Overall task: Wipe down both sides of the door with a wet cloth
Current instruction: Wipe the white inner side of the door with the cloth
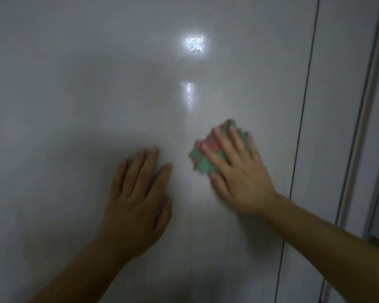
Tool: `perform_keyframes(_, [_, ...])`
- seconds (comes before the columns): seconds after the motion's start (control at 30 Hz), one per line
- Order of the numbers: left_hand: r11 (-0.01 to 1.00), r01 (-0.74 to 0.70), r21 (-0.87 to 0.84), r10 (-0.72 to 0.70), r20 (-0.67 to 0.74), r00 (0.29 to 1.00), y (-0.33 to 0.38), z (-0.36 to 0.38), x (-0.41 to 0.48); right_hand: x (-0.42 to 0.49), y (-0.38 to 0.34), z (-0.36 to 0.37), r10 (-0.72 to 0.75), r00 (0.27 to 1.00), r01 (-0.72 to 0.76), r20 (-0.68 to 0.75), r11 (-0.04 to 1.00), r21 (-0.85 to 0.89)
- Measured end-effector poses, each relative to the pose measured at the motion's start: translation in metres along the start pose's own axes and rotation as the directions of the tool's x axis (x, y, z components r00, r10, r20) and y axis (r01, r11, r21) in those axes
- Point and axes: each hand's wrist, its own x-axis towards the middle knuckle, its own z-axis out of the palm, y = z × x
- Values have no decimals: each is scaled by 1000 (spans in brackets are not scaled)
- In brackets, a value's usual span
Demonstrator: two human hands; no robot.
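Here, a glossy white door [96, 84] fills the view, with two bright reflections [194, 43] above the hands. The right hand [238, 169], fingers spread, presses a bunched green-and-pink cloth [202, 165] against it, blurred. The left hand [138, 200] lies flat beside, fingers straight. A pale frame [359, 127] runs down the right

My two bare forearms reach forward from the lower corners of the view. My left hand [138, 200] lies flat, palm away from me, fingers straight and close together, thumb alongside. My right hand [238, 171], slightly higher and motion-blurred, spreads its fingers over a bunched cloth [202, 165], pressing it, thumb at its lower edge.
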Motion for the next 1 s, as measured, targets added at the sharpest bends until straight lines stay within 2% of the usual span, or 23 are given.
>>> perform_keyframes(0.07, [999, -42, -17, 42, 20, 999, 11, 4, 12, 13, 20, -6, 174, 983, -172, -56, 985, 30])
perform_keyframes(0.13, [995, -94, -27, 95, 46, 994, 24, 9, 20, 0, 19, -3, 226, 973, -223, -54, 973, 55])
perform_keyframes(0.27, [993, -121, -13, 122, 107, 987, 41, 15, 25, -59, 9, 2, 98, 994, -99, 46, 994, 38])
perform_keyframes(0.33, [995, -98, 8, 96, 128, 987, 45, 15, 23, -60, 31, -6, 17, 997, -18, 72, 1000, 11])
perform_keyframes(0.37, [996, -87, 20, 83, 131, 988, 46, 16, 23, -50, 44, -9, 26, 998, -26, 59, 1000, 3])
perform_keyframes(0.5, [998, -48, 34, 44, 110, 993, 57, 21, 28, 7, 84, -21, 279, 956, -277, -89, 960, 35])
perform_keyframes(0.53, [998, -55, 29, 52, 105, 993, 62, 23, 30, 8, 83, -20, 296, 950, -293, -102, 955, 47])
perform_keyframes(0.6, [997, -80, 7, 79, 106, 991, 72, 28, 36, -17, 70, -12, 241, 967, -237, -86, 970, 58])
perform_keyframes(0.7, [995, -98, -22, 100, 114, 988, 86, 34, 43, -90, 42, 1, 122, 992, -123, 29, 991, 57])
perform_keyframes(0.77, [993, -112, -28, 115, 128, 985, 94, 38, 47, -114, 48, 2, 108, 993, -111, 47, 992, 54])
perform_keyframes(0.83, [991, -134, -21, 136, 133, 982, 100, 42, 53, -99, 71, -3, 186, 982, -187, 29, 981, 50])
perform_keyframes(0.93, [988, -153, -17, 153, 129, 980, 110, 49, 61, -58, 110, -14, 368, 929, -366, -37, 929, 60])
perform_keyframes(1.0, [985, -170, -26, 172, 123, 977, 121, 55, 67, -59, 115, -14, 402, 914, -397, -51, 915, 74])
